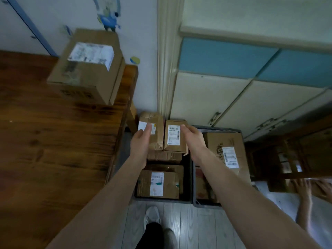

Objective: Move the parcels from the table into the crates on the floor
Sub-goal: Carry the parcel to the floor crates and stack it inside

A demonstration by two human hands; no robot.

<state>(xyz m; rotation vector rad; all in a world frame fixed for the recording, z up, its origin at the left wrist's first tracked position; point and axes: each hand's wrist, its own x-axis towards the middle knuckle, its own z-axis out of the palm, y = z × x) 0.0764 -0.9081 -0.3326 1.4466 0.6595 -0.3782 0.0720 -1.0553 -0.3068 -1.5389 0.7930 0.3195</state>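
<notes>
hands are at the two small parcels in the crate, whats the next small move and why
Probably lift the left hand and right hand away and reach for the large box on the table. Both small parcels already stand in the left crate, the fingers look straight, not gripping, and that box is not yet moved.

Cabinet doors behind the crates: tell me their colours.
Lower doors cream, upper doors blue; head view.

Place: a room in a home
Signs: wooden table (53, 141), cream-and-blue cupboard doors (233, 78), cartoon wall stickers (107, 18), plank floor (188, 227)
</notes>
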